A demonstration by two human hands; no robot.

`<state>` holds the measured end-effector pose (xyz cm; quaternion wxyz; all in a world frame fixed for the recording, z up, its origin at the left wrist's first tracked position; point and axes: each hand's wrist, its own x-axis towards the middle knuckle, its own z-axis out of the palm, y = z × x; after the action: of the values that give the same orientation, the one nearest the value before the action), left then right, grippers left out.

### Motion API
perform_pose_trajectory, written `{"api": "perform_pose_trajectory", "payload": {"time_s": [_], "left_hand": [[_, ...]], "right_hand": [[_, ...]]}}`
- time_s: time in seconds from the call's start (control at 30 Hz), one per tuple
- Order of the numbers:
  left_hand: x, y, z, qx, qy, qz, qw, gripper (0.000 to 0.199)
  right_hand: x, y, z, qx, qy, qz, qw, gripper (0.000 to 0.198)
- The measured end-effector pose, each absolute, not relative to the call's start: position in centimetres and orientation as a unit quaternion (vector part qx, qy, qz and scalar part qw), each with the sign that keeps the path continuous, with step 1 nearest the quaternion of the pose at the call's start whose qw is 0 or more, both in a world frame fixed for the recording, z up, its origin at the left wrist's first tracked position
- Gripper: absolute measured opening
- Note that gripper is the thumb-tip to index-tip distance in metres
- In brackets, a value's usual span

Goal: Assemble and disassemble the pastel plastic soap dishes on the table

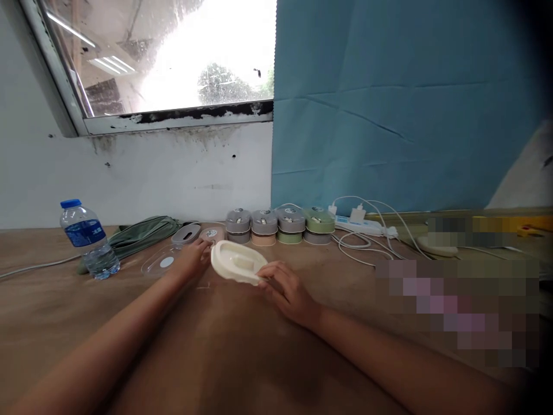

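A cream, oval plastic piece (235, 262), like a shallow lid or tray with a raised rim and a small block-like shape inside, is held tilted just above the table. My right hand (287, 291) pinches its right end between thumb and fingers. At its left end is my left hand (195, 257), fingers curled, with the tips at the rim; their exact contact is partly hidden. Behind that hand sits a pink box part (212, 233) with a round sticker. A grey lid with a dark slot (185, 233) and a clear oval cover (158, 262) lie beside it.
Several two-tier lunch boxes (276, 226) in grey, green and pink line the wall. To their right, a white power strip (365, 226) trails cables. On the left are a water bottle (89, 239) and a green fabric pouch (144, 235). Part of the right side is pixelated.
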<state>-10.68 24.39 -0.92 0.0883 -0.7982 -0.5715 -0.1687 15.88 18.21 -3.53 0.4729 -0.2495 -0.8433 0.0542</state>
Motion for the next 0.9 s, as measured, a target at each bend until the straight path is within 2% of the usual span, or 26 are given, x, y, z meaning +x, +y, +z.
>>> {"api": "perform_pose_trajectory", "payload": {"time_s": [0.17,0.27,0.37,0.43,0.53,0.67,0.77,0.9], "left_hand": [[-10.2,17.3,-0.5,-0.838,-0.502,-0.212,0.039,0.03],[-8.6,13.6,-0.1,-0.873,-0.438,-0.215,-0.009,0.029],[-6.6,11.3,0.9,-0.892,-0.394,-0.221,-0.036,0.036],[-5.7,11.0,1.9,-0.886,-0.386,-0.257,-0.008,0.04],[-5.3,11.9,3.8,-0.87,-0.367,-0.315,0.092,0.038],[-5.9,13.6,6.2,-0.903,-0.31,-0.248,0.162,0.034],[-6.3,13.8,6.9,-0.923,-0.306,-0.189,0.135,0.027],[-7.0,13.4,6.3,-0.911,-0.368,-0.172,0.067,0.019]], "right_hand": [[15.9,19.0,-3.3,-0.353,-0.745,0.018,0.566,0.012],[16.0,19.5,-3.2,-0.369,-0.719,0.034,0.588,0.014],[16.0,19.6,-3.2,-0.361,-0.713,0.057,0.599,0.015],[16.0,19.5,-3.2,-0.355,-0.718,0.072,0.595,0.016],[16.2,19.2,-3.2,-0.335,-0.741,0.087,0.575,0.016],[16.4,19.1,-3.2,-0.288,-0.77,0.095,0.562,0.016],[16.4,19.1,-3.2,-0.269,-0.774,0.11,0.562,0.016],[16.3,19.5,-3.5,-0.279,-0.764,0.159,0.56,0.023]]}}
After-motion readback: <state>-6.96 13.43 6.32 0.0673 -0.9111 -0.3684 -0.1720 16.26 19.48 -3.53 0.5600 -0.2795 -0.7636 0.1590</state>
